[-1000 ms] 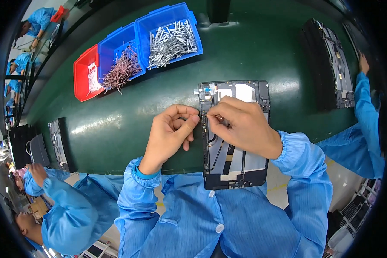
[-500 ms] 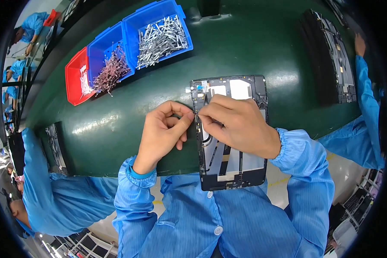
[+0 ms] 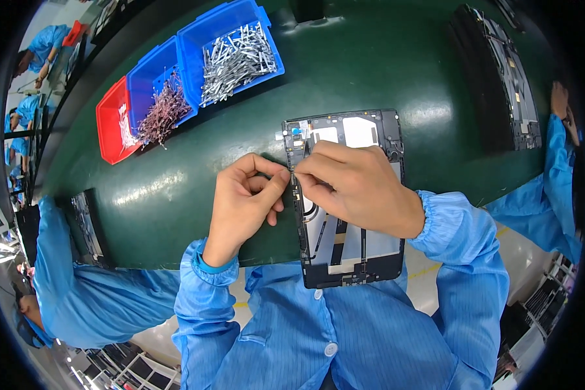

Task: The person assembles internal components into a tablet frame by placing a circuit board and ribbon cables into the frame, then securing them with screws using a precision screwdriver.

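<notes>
In the head view, the opened tablet [image 3: 352,248] lies on the table [image 3: 406,55], its near end jutting past the table's edge towards the wearer, presumably to keep it within easy reach. Both hands meet at the tablet's left edge: the left hand [image 3: 244,198] just outside it, the right hand [image 3: 357,185] over its frame. Each has thumb and forefinger closed in a pinch, which suggests fine work; whether anything sits between them is too small to tell.

Beyond the tablet, to its left, stand the blue bin [image 3: 190,40] of silver strips, the other blue bin [image 3: 143,79] and the red bin [image 3: 110,107], likely set there for reaching. Bare table separates them from the tablet, and more lies to its right, before the stack [image 3: 512,81].
</notes>
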`<control>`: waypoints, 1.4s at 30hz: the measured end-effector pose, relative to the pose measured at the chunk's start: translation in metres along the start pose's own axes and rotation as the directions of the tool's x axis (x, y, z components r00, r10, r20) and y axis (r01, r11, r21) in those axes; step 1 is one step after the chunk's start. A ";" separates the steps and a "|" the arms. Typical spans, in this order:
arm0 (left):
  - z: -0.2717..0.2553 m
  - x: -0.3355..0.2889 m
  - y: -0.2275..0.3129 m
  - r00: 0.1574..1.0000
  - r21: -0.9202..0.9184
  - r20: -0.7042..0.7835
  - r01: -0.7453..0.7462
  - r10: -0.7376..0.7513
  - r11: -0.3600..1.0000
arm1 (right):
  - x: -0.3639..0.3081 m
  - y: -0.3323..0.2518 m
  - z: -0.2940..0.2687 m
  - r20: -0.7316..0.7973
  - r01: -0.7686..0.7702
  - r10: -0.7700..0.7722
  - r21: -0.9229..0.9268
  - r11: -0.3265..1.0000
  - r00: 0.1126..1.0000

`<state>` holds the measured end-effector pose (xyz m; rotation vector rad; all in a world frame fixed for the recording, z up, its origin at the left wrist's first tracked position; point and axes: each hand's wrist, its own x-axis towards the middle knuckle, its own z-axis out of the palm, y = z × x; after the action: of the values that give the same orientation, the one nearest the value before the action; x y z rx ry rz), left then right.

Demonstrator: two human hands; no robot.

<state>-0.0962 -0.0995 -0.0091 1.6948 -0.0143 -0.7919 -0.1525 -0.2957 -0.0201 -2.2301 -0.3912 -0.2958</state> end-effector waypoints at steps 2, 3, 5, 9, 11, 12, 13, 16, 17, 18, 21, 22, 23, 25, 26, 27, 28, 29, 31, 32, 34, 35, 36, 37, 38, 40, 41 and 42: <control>0.000 0.000 0.001 1.000 -0.005 0.005 0.003 -0.003 1.000 | 0.000 0.000 -0.001 0.013 -0.027 0.027 0.009 1.000 1.000; -0.001 0.000 0.001 1.000 -0.010 0.009 0.005 -0.005 1.000 | 0.000 0.001 0.000 0.004 -0.006 0.006 0.012 1.000 1.000; -0.005 0.002 -0.001 0.999 -0.027 0.033 0.005 -0.004 1.000 | 0.000 0.002 0.000 -0.005 0.014 -0.014 0.015 1.000 1.000; -0.006 0.004 0.000 0.998 -0.057 0.058 0.015 -0.012 0.998 | 0.000 0.002 0.000 -0.011 0.007 -0.006 0.037 0.999 1.000; -0.006 0.004 0.000 0.998 -0.058 0.062 0.011 -0.008 0.998 | 0.000 0.002 0.000 -0.012 0.003 -0.003 0.039 0.999 1.000; -0.006 0.005 0.000 0.998 -0.059 0.065 0.007 -0.003 0.998 | 0.000 0.002 0.000 -0.009 0.005 -0.005 0.045 0.999 1.000; -0.005 0.004 0.000 0.998 -0.059 0.064 0.007 -0.003 0.998 | 0.000 0.002 -0.001 -0.006 0.007 -0.007 0.051 0.999 1.000; -0.002 0.003 0.001 1.000 -0.031 0.028 -0.002 0.003 1.000 | 0.000 0.000 -0.001 0.008 -0.027 0.027 0.035 0.999 1.000; -0.001 0.003 0.001 1.000 -0.034 0.027 0.002 -0.001 0.999 | 0.000 0.000 -0.002 0.010 -0.027 0.027 0.034 0.999 1.000; 0.000 0.004 0.001 1.000 -0.038 0.025 0.005 -0.004 0.999 | 0.000 0.000 -0.002 0.007 -0.039 0.039 0.042 0.998 0.999; 0.000 0.003 0.000 1.000 -0.039 0.014 -0.007 0.008 0.999 | 0.000 -0.002 -0.003 0.012 -0.054 0.053 0.068 0.996 0.999; 0.000 0.003 0.000 1.000 -0.042 0.009 -0.013 0.014 0.999 | 0.000 -0.003 -0.004 0.017 -0.064 0.063 0.082 0.995 0.998; 0.000 0.003 0.000 1.000 -0.041 0.012 -0.013 0.014 0.999 | 0.000 -0.004 -0.005 0.019 -0.056 0.055 0.079 0.995 0.998; 0.000 0.004 -0.001 1.000 -0.043 0.008 -0.023 0.024 0.999 | -0.002 -0.006 -0.006 -0.001 -0.114 0.115 0.122 0.986 0.993; 0.001 0.005 -0.004 0.999 -0.051 0.017 -0.032 0.033 0.998 | -0.002 -0.007 -0.006 -0.001 -0.103 0.104 0.119 0.988 0.995; 0.000 0.006 -0.004 0.999 -0.059 0.027 -0.041 0.042 0.997 | -0.002 -0.007 -0.006 -0.030 -0.119 0.122 0.098 0.988 0.992; -0.001 0.006 -0.003 0.998 -0.059 0.022 -0.052 0.054 0.997 | -0.001 -0.007 -0.006 -0.061 -0.136 0.141 0.078 0.988 0.988; -0.003 0.006 -0.001 0.997 -0.063 0.052 -0.047 0.050 0.997 | 0.000 -0.007 -0.006 -0.064 -0.125 0.130 0.073 0.989 0.989; -0.004 0.007 0.001 0.995 -0.070 0.080 -0.051 0.057 0.996 | 0.001 -0.008 -0.007 -0.028 -0.171 0.171 0.017 0.985 0.985; -0.003 0.009 0.001 0.995 -0.041 0.079 -0.051 0.054 0.998 | 0.002 -0.008 -0.007 -0.029 -0.162 0.162 0.011 0.987 0.986; -0.002 0.011 0.003 0.996 -0.019 0.071 -0.060 0.061 0.998 | 0.005 -0.008 -0.007 -0.049 -0.155 0.154 -0.021 0.988 0.987; -0.002 0.012 0.005 0.995 0.011 0.083 -0.048 0.047 0.999 | 0.006 -0.009 -0.008 -0.044 -0.143 0.141 -0.027 0.989 0.989; -0.003 0.014 0.006 0.995 0.040 0.093 -0.038 0.034 0.998 | 0.008 -0.010 -0.010 -0.024 -0.170 0.169 -0.016 0.985 0.985; -0.003 0.016 0.005 0.992 0.046 0.113 -0.055 0.049 0.997 | 0.011 -0.010 -0.013 -0.001 -0.193 0.193 -0.006 0.981 0.981; -0.003 0.018 0.005 0.993 0.037 0.100 -0.067 0.063 0.997 | 0.016 -0.009 -0.019 0.005 -0.175 0.175 -0.012 0.985 0.985; -0.002 0.018 0.008 0.987 0.086 0.148 -0.071 0.058 0.994 | 0.040 -0.007 -0.037 0.090 -0.279 0.275 0.042 0.959 0.957; -0.002 0.020 0.008 0.984 0.086 0.167 -0.078 0.063 0.993 | 0.057 -0.006 -0.045 0.034 -0.270 0.270 -0.003 0.963 0.962; -0.004 0.021 0.007 0.983 0.082 0.164 -0.095 0.080 0.992 | 0.072 -0.005 -0.051 -0.023 -0.220 0.219 -0.020 0.975 0.975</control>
<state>-0.0755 -0.1065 -0.0131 1.6984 -0.2372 -0.8701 -0.0924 -0.3188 0.0395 -2.2659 -0.1280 -0.2059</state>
